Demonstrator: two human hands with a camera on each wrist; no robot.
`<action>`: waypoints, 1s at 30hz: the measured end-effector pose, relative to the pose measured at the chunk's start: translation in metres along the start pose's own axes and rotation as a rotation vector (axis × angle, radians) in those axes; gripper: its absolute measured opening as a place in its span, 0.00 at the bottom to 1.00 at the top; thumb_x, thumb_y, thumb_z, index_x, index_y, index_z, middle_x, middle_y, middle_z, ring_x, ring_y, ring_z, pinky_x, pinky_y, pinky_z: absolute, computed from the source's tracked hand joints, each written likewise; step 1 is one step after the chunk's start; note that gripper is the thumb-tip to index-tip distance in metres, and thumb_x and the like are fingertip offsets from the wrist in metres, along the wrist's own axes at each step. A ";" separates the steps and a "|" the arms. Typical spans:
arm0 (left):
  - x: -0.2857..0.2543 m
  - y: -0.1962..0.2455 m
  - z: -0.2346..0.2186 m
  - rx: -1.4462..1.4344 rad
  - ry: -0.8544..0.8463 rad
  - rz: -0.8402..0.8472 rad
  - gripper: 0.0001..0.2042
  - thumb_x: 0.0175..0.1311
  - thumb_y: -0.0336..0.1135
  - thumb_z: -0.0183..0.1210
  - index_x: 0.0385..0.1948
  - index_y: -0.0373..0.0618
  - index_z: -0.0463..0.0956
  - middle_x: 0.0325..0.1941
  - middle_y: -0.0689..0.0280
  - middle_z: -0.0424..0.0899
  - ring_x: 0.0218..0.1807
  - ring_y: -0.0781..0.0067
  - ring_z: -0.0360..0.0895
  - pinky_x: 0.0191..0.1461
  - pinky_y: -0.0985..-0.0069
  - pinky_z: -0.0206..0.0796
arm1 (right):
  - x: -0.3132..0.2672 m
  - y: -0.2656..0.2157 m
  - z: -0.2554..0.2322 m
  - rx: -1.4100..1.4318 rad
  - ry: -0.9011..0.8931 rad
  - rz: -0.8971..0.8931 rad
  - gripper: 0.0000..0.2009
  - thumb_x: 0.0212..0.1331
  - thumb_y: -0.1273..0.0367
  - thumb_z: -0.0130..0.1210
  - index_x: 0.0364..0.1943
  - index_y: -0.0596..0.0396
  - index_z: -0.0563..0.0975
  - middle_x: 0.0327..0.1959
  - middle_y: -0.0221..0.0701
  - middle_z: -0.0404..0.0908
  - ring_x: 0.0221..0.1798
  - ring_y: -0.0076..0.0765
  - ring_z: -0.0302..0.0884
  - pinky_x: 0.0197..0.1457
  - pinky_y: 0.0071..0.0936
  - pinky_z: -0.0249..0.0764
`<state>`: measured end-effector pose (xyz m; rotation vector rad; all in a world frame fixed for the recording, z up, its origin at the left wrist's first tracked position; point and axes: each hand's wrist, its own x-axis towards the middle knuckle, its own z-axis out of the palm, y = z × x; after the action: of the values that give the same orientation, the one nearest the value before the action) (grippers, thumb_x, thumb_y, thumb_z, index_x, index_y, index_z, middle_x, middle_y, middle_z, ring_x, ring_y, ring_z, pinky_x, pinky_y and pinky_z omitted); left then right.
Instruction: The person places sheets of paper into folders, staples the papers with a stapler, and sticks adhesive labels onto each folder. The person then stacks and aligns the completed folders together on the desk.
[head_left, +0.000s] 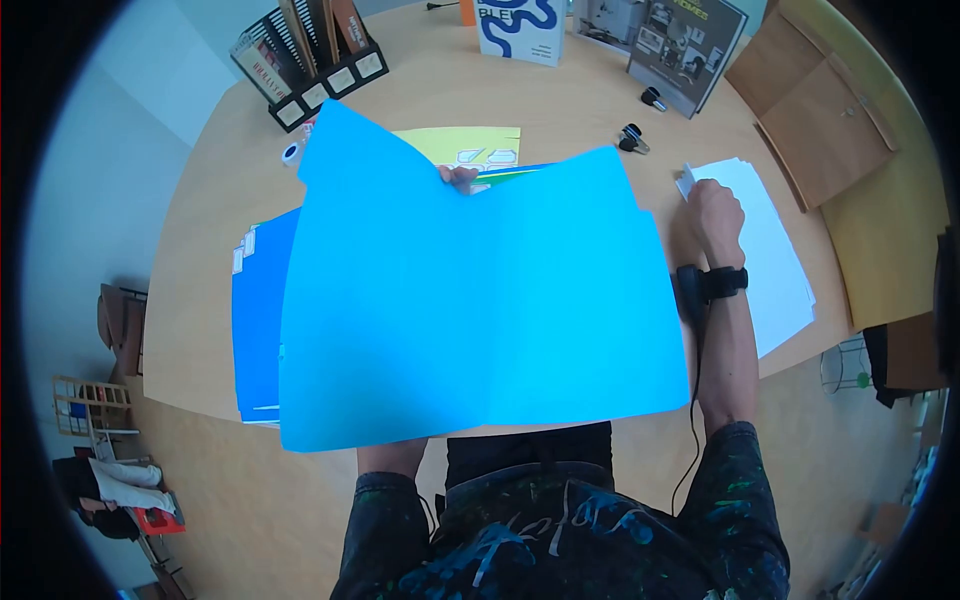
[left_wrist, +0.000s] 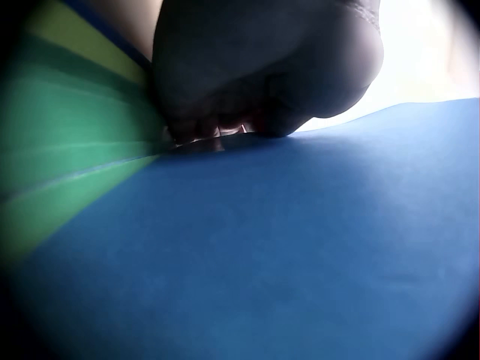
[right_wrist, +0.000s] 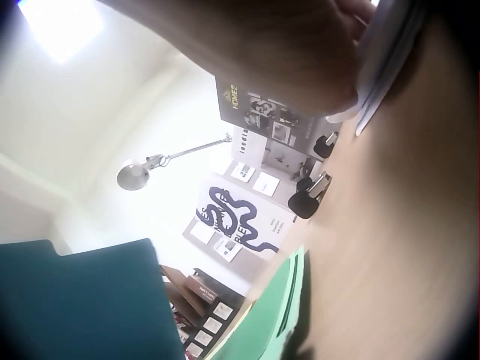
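A wide-open light blue folder (head_left: 480, 300) spreads in front of the body in the head view. My left hand (head_left: 459, 178) grips it at the notch of its top edge; only fingertips show there, the rest being behind the folder. In the left wrist view, the curled fingers lie along the blue folder's edge, beside green folders (left_wrist: 75, 127). My right hand (head_left: 716, 215) is at the upper left corner of a stack of white paper (head_left: 770, 260), fingers curled around the edge of some sheets.
Darker blue folders (head_left: 262, 310) lie at the left, and a yellow folder (head_left: 470, 142) shows behind the open one. Two black binder clips (head_left: 632, 138) sit near the standing books (head_left: 685, 50). A black file rack (head_left: 330, 85) stands at the back left, a wooden cabinet (head_left: 830, 110) at the right.
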<state>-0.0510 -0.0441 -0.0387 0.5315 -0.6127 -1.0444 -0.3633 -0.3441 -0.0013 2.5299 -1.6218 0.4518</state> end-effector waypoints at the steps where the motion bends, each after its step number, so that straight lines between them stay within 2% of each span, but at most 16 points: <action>1: -0.002 0.001 -0.001 0.005 0.010 0.008 0.11 0.73 0.40 0.59 0.46 0.44 0.77 0.51 0.58 0.79 0.61 0.67 0.75 0.69 0.72 0.72 | 0.000 0.000 -0.001 0.001 0.032 0.004 0.16 0.65 0.60 0.53 0.35 0.59 0.85 0.34 0.49 0.87 0.37 0.57 0.86 0.43 0.48 0.82; 7: -0.007 0.002 -0.006 0.015 0.049 0.057 0.11 0.73 0.40 0.59 0.46 0.44 0.77 0.51 0.58 0.79 0.61 0.67 0.75 0.69 0.72 0.71 | -0.012 -0.016 -0.031 0.181 0.059 0.077 0.11 0.62 0.65 0.56 0.38 0.56 0.87 0.33 0.49 0.87 0.37 0.58 0.86 0.42 0.47 0.81; 11: -0.008 -0.001 -0.007 0.020 0.070 0.076 0.11 0.73 0.40 0.59 0.47 0.44 0.77 0.52 0.58 0.79 0.61 0.67 0.75 0.69 0.72 0.71 | -0.004 -0.003 -0.012 0.184 0.136 0.089 0.11 0.61 0.65 0.57 0.39 0.54 0.87 0.35 0.46 0.87 0.39 0.55 0.86 0.44 0.45 0.81; 13: -0.007 -0.003 -0.006 0.024 0.075 0.078 0.11 0.73 0.40 0.59 0.47 0.44 0.77 0.52 0.58 0.79 0.61 0.67 0.75 0.69 0.72 0.71 | -0.003 0.001 -0.009 0.169 0.128 0.089 0.11 0.61 0.63 0.59 0.40 0.53 0.87 0.38 0.43 0.88 0.42 0.53 0.87 0.45 0.43 0.81; 16: -0.006 -0.006 -0.004 0.031 0.083 0.076 0.11 0.73 0.41 0.59 0.47 0.43 0.77 0.52 0.58 0.79 0.61 0.67 0.75 0.69 0.72 0.71 | -0.007 -0.002 -0.020 0.204 0.175 0.092 0.10 0.61 0.62 0.63 0.42 0.49 0.87 0.36 0.39 0.89 0.39 0.50 0.87 0.44 0.43 0.81; 19: -0.003 -0.010 -0.004 0.035 0.092 0.081 0.12 0.73 0.41 0.59 0.47 0.43 0.77 0.52 0.58 0.79 0.61 0.67 0.75 0.68 0.72 0.71 | -0.013 -0.015 -0.043 0.311 0.196 0.177 0.12 0.61 0.59 0.64 0.43 0.47 0.87 0.35 0.37 0.89 0.38 0.48 0.87 0.42 0.42 0.80; 23: 0.001 -0.024 0.000 0.021 0.099 0.081 0.12 0.73 0.41 0.59 0.48 0.43 0.77 0.52 0.58 0.79 0.61 0.67 0.75 0.68 0.72 0.71 | -0.009 -0.006 -0.033 0.371 0.245 0.190 0.13 0.63 0.56 0.63 0.42 0.47 0.87 0.35 0.37 0.89 0.37 0.48 0.87 0.40 0.41 0.79; 25: 0.002 -0.029 0.002 0.015 0.105 0.083 0.12 0.73 0.41 0.59 0.48 0.43 0.77 0.52 0.58 0.79 0.61 0.67 0.75 0.68 0.72 0.71 | -0.008 -0.007 -0.033 0.383 0.341 0.174 0.13 0.65 0.58 0.63 0.42 0.52 0.86 0.34 0.35 0.90 0.36 0.39 0.88 0.39 0.34 0.79; 26: 0.002 -0.031 0.002 0.013 0.110 0.087 0.12 0.73 0.41 0.59 0.48 0.43 0.77 0.52 0.58 0.79 0.61 0.67 0.75 0.68 0.72 0.71 | -0.008 -0.008 -0.035 0.378 0.342 0.169 0.13 0.65 0.58 0.63 0.42 0.52 0.86 0.34 0.35 0.90 0.36 0.39 0.88 0.39 0.34 0.79; 28: 0.000 -0.033 0.001 0.009 0.127 0.104 0.12 0.73 0.41 0.59 0.48 0.43 0.77 0.52 0.58 0.79 0.61 0.67 0.75 0.68 0.73 0.71 | -0.011 -0.015 -0.039 0.939 0.513 -0.007 0.09 0.65 0.67 0.64 0.43 0.56 0.86 0.35 0.33 0.90 0.38 0.27 0.86 0.42 0.27 0.78; 29: -0.002 -0.034 0.000 0.007 0.138 0.116 0.12 0.72 0.41 0.59 0.48 0.43 0.77 0.52 0.58 0.79 0.61 0.67 0.75 0.68 0.73 0.71 | -0.014 -0.019 -0.041 0.938 0.508 -0.021 0.09 0.65 0.67 0.64 0.43 0.56 0.86 0.35 0.33 0.90 0.38 0.27 0.86 0.42 0.27 0.78; 30: -0.004 -0.034 -0.001 0.006 0.151 0.130 0.12 0.72 0.41 0.59 0.48 0.43 0.77 0.52 0.58 0.79 0.61 0.67 0.75 0.68 0.73 0.71 | -0.019 -0.025 -0.043 1.079 0.395 -0.162 0.08 0.64 0.71 0.64 0.43 0.57 0.86 0.36 0.32 0.90 0.40 0.24 0.85 0.44 0.25 0.78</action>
<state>-0.0731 -0.0540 -0.0627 0.5628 -0.5095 -0.8719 -0.3570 -0.3063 0.0360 2.8141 -1.1379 2.0953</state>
